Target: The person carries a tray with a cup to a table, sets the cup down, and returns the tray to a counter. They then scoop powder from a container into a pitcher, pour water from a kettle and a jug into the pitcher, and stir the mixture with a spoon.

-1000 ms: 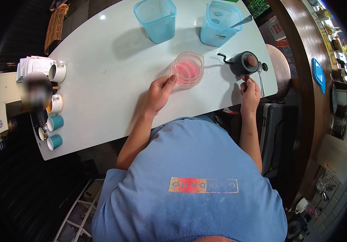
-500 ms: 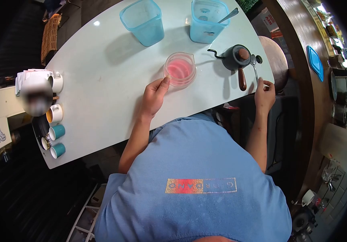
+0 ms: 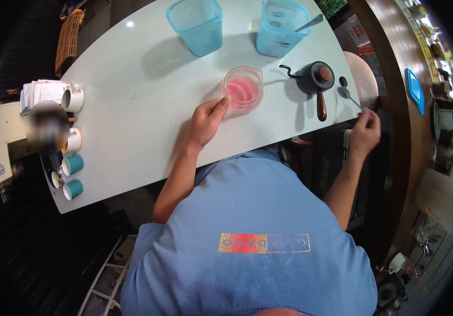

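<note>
A clear jug (image 3: 255, 84) with a small spout and pink liquid inside stands on the white table. Closed on its near rim, my left hand (image 3: 208, 122) has the thumb pressed over the edge. Past the table's right edge, my right hand (image 3: 366, 131) pinches the handle end of a metal spoon (image 3: 350, 98), whose bowl points back over the tabletop. Left of the spoon is a black gooseneck kettle (image 3: 310, 79) with a brown wooden handle and knob. A small dark round item (image 3: 343, 81) lies just beyond the spoon's bowl.
Two translucent blue tubs stand at the back: one on the left (image 3: 200, 37), one (image 3: 274, 45) with a spoon handle (image 3: 309, 23) leaning out. Cups (image 3: 73, 165) and papers (image 3: 42, 92) line the left end. A blue lid (image 3: 415, 90) rests on the wooden counter (image 3: 389, 58).
My right hand has moved to the right, carrying the spoon away from the kettle. My left hand stays on the jug. The whole view has shifted slightly.
</note>
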{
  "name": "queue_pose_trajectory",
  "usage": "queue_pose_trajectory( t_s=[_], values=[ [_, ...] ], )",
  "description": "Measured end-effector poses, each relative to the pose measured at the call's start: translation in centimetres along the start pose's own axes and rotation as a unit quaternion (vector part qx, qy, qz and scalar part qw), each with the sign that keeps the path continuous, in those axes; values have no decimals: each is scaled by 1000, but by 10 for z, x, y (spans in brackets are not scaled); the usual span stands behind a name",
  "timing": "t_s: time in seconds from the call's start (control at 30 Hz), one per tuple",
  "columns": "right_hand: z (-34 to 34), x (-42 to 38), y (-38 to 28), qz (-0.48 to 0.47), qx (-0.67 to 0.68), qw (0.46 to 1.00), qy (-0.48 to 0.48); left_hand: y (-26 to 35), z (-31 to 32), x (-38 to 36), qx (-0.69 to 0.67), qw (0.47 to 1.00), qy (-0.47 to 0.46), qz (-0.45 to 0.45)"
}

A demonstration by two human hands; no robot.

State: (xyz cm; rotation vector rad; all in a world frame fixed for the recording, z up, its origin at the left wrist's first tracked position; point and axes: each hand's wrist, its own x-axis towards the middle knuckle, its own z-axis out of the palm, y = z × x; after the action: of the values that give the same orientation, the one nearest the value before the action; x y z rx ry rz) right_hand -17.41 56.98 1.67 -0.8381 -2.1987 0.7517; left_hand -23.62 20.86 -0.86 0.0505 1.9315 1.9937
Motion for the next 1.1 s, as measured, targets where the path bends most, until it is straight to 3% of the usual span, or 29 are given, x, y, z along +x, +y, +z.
queue_pose_trajectory(
  t_s=[0.03, 0.13, 0.2, 0.23, 0.3, 0.37, 0.5, 0.53, 0.57, 0.63, 1.1],
  values=[
    [0, 4, -9, -34, 164, 985, 38, -1, 0, 0, 2, 1000, -3, 3],
    [-16, 4, -58, -15, 228, 969, 90, -2, -1, 1, 6, 1000, -9, 12],
    [-17, -2, -84, 24, 486, 871, 70, -3, -2, 2, 8, 1000, -16, 18],
    [-10, -11, -95, 23, 486, 871, 71, -3, -2, 1, 11, 1000, -15, 18],
    [8, -33, -120, -52, 479, 875, -43, -5, -3, 2, 14, 1000, -16, 20],
    [26, -57, -128, -80, 391, 901, -172, -8, -4, 3, 17, 999, -29, 26],
    [46, -78, -158, -209, 262, 905, -264, -10, -6, 3, 38, 999, -31, 17],
    [59, -79, -150, -277, 229, 899, -249, -9, -7, 3, 46, 998, -34, 3],
    [64, -79, -150, -277, 229, 899, -249, -8, -7, 3, 55, 998, -38, -9],
    [70, -78, -151, -366, 168, 883, -241, -6, -9, 4, 58, 997, -51, -8],
    [86, -72, -151, -379, 96, 883, -260, 2, -14, 4, 86, 991, -101, 15]
  ],
)
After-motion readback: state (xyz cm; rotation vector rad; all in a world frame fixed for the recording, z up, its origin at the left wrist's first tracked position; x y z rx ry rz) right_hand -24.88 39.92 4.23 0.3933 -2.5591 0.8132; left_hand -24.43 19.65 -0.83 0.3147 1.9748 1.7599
